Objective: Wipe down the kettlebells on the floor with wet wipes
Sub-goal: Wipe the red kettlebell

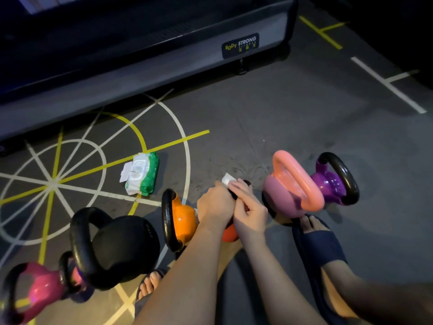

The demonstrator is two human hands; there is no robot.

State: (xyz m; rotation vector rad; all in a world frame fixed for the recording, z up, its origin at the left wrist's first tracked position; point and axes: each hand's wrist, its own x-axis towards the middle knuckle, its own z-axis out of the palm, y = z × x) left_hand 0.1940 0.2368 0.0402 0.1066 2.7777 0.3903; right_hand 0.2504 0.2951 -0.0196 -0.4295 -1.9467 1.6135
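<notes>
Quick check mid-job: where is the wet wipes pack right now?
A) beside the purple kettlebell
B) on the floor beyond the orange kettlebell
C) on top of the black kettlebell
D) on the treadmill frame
B: the wet wipes pack lies flap open on the floor among the painted lines, beyond the orange kettlebell.

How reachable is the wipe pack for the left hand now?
Probably yes: the pack lies on bare floor ahead-left of the left hand, with only the orange kettlebell beside the path, though that hand now grips a handle.
</notes>
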